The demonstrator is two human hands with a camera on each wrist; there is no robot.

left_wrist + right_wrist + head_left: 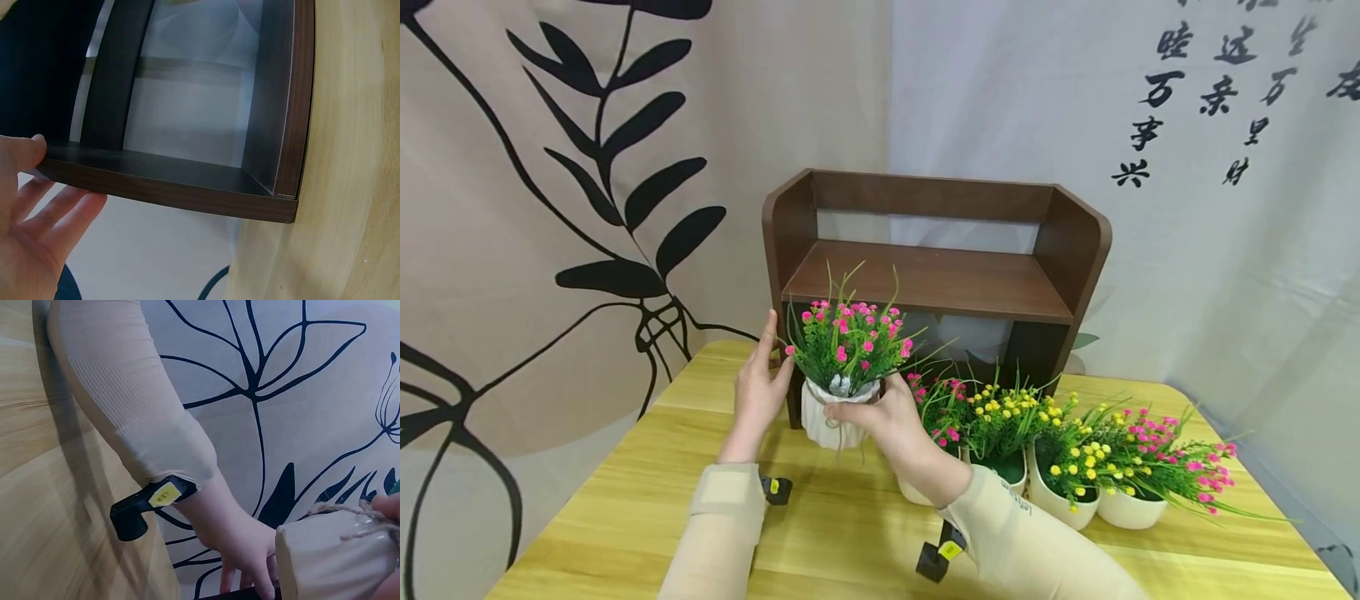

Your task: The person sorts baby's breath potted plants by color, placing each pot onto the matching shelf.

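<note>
Head view: right hand (880, 417) curls around white pot (831, 421) of pink flowers (850, 337), held off table (625, 500). Left hand (760, 387) at 9 o'clock, fingers straight, flat beside pot. Behind, at 12 o'clock, brown shelf (925, 279).

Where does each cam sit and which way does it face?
Head: on the person's head, facing forward and down at the shelf and table; both hands show, right hand gripping the white pot, left hand beside it.
Left wrist: looks past open left fingers at the shelf's underside.
Right wrist: looks sideways across the white pot to the left sleeve and curtain.
Shared: head and right wrist both show pot and left arm.
</note>
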